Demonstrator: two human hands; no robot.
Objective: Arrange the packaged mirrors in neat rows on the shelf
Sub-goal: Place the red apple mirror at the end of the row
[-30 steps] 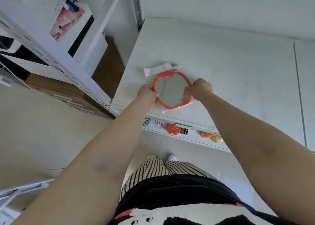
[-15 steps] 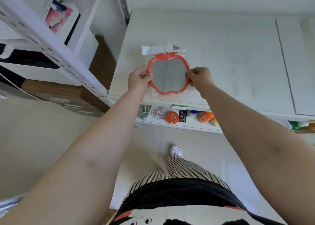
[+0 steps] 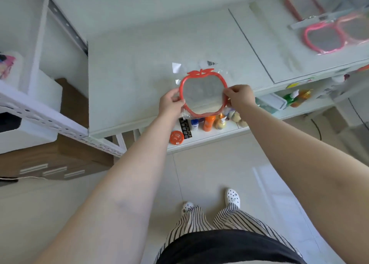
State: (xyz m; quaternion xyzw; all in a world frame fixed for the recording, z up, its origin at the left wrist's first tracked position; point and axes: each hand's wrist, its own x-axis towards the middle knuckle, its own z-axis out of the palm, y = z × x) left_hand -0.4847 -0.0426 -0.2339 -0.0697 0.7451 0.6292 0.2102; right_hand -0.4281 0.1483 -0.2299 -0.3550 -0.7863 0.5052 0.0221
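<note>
An apple-shaped mirror [image 3: 203, 91] is being held over the front edge of the white shelf [image 3: 139, 67], its lower part overhanging the edge. Its rim is being pinched on one side by the left hand [image 3: 171, 103] and on the other by the right hand [image 3: 239, 96], fingers and thumbs being curled round the orange-red plastic frame. The frame is topped with a flat leaf-and-stalk cut-out pointing away from the hands, and the glass is being shown as a dull grey oval. The mirror is being kept in a clear, crinkled plastic bag whose flap is lying beyond the hands on the shelf; a barcode [image 3: 211, 63] is printed there, its digits too small to be read. Far beyond the right hand, more bagged mirrors [image 3: 327, 37] with pink frames are lying blurred on the same shelf. Below the hands, on a lower shelf, an orange bottle [image 3: 208, 122] and a round orange disc [image 3: 176, 137] are being stored.
</note>
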